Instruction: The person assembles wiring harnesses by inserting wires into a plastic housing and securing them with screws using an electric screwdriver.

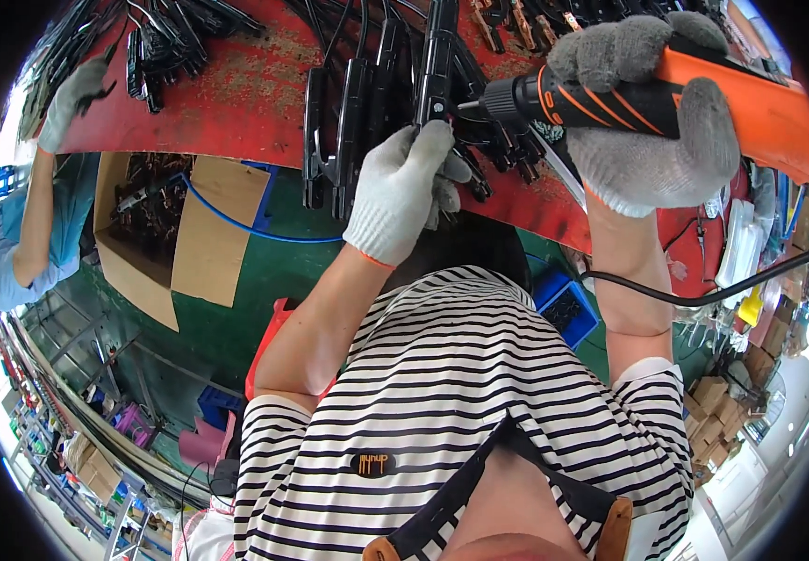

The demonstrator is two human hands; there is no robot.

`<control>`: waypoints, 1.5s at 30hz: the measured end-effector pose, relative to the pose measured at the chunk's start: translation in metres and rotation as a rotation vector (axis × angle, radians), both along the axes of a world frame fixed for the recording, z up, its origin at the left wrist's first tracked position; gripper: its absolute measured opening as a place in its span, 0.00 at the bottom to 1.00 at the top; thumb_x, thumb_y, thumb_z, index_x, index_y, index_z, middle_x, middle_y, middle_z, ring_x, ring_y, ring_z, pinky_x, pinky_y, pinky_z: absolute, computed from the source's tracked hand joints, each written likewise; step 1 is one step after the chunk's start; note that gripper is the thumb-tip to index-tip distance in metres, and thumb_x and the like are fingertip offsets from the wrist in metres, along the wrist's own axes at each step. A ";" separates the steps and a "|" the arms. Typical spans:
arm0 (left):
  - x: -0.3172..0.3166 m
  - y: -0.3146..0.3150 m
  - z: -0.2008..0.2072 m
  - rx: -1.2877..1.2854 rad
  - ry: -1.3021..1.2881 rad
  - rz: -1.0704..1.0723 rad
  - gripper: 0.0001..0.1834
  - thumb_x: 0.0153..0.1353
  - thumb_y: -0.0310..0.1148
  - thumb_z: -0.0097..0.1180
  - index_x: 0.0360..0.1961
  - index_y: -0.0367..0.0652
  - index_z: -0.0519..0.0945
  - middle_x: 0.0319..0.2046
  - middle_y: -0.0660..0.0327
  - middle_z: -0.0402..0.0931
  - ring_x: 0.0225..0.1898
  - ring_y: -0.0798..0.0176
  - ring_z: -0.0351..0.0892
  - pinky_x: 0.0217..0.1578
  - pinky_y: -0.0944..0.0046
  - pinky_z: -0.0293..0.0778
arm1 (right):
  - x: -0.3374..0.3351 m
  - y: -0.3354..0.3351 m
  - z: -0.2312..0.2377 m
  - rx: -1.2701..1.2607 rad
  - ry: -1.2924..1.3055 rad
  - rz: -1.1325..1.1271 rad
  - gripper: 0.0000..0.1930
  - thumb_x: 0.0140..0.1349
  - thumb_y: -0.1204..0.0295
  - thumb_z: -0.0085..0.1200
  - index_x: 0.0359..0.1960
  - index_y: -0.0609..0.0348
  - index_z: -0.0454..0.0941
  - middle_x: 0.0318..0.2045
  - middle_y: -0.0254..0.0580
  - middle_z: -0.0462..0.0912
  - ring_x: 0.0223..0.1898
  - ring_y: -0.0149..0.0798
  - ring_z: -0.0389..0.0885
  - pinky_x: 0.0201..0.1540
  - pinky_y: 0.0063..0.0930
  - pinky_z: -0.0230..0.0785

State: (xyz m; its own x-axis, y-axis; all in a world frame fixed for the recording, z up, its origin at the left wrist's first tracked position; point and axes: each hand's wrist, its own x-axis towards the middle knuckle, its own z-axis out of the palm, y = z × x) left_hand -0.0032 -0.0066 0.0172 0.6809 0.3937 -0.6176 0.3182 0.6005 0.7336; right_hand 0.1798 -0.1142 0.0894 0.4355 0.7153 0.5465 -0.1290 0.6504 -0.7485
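Observation:
My right hand [652, 112], in a grey knit glove, grips an orange and black electric screwdriver [610, 98] lying sideways over the red table [245, 103]. Its bit points left at a long black clamp-like part [437, 65]. My left hand [404, 187], in a white knit glove, pinches the lower end of that part right at the bit's tip. Several similar black parts [348, 122] lie side by side just left of it.
A co-worker's gloved hand [72, 93] rests on black parts at the table's far left. Below the table edge stand an open cardboard box [143, 224] of dark parts and a blue bin [568, 309]. The screwdriver's black cable [703, 297] hangs at right.

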 end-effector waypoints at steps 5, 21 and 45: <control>-0.006 -0.007 -0.013 0.170 -0.081 0.016 0.23 0.76 0.51 0.56 0.44 0.37 0.80 0.24 0.62 0.79 0.18 0.72 0.71 0.18 0.70 0.64 | 0.008 0.005 -0.011 -0.036 0.054 -0.017 0.24 0.67 0.53 0.52 0.61 0.50 0.77 0.39 0.39 0.77 0.38 0.41 0.75 0.45 0.45 0.72; -0.003 -0.005 -0.003 0.142 -0.050 0.043 0.20 0.74 0.45 0.60 0.35 0.35 0.78 0.21 0.61 0.78 0.18 0.72 0.74 0.20 0.69 0.70 | 0.002 0.004 -0.026 -0.182 0.198 -0.035 0.24 0.67 0.53 0.52 0.60 0.51 0.77 0.39 0.41 0.78 0.39 0.42 0.76 0.46 0.45 0.73; -0.008 -0.006 -0.021 0.363 -0.084 0.004 0.19 0.77 0.41 0.58 0.31 0.37 0.79 0.18 0.68 0.71 0.18 0.76 0.66 0.20 0.71 0.61 | 0.027 0.032 -0.011 -0.223 -0.093 0.331 0.27 0.67 0.50 0.55 0.61 0.54 0.75 0.39 0.43 0.79 0.38 0.42 0.78 0.45 0.42 0.74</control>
